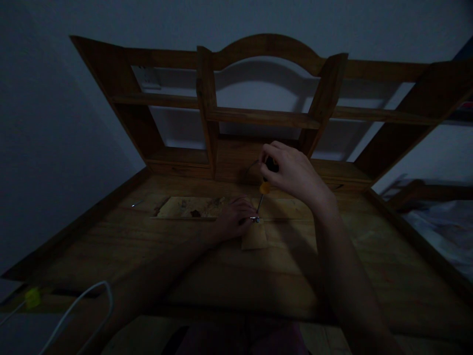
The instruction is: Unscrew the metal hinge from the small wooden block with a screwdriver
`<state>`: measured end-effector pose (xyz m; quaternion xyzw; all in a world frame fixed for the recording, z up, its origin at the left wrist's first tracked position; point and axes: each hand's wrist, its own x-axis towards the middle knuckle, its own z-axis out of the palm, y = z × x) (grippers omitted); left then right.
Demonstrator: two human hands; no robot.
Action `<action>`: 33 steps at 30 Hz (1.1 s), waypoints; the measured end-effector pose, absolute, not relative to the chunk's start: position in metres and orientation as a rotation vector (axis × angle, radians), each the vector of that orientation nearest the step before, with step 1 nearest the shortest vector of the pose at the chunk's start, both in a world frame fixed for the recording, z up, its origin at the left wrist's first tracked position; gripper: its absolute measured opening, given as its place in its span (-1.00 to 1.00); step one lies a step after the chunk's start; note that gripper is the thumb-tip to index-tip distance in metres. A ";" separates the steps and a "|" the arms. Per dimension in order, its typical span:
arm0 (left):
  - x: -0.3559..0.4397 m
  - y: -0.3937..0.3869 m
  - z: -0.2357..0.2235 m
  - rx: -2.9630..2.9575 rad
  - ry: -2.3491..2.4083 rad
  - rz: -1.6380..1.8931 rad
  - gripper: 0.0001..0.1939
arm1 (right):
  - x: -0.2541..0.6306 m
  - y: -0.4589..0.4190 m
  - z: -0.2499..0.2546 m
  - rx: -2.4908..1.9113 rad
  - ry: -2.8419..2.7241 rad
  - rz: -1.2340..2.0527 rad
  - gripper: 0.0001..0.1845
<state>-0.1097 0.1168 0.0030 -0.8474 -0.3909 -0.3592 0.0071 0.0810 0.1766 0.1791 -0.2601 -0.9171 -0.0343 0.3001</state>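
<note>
My right hand (286, 170) is closed around the black and yellow handle of a screwdriver (260, 201). The screwdriver stands nearly upright, with its tip down at a small shiny metal fitting (255, 219). My left hand (236, 217) lies low on the wood, its fingertips closed against the fitting's left side. Under the fitting is a small pale wooden piece (254, 240), which reaches toward me. A long pale wooden strip (288, 208) runs behind the fitting. The dim light hides the fitting's exact kind and any screw at the tip.
Everything rests on a wooden desk top (148, 251) with a wooden shelf unit (264, 117) along its back. A thin metal object (136, 203) lies at the left. Dark marks cover the strip's left part. A white cable (79, 298) loops at the front left, near a yellow object (32, 298).
</note>
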 end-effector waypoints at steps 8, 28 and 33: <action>-0.111 0.119 -0.002 -2.660 -1.179 -1.126 -0.69 | 0.079 0.171 0.180 -0.737 -2.419 -0.104 -0.74; -0.110 0.120 -0.002 -2.623 -1.148 -1.087 -0.69 | 0.078 0.179 0.174 -0.637 -2.425 -0.040 -0.72; -0.111 0.121 -0.004 -2.613 -1.107 -1.141 -0.72 | 0.077 0.175 0.176 -0.625 -2.436 -0.006 -0.61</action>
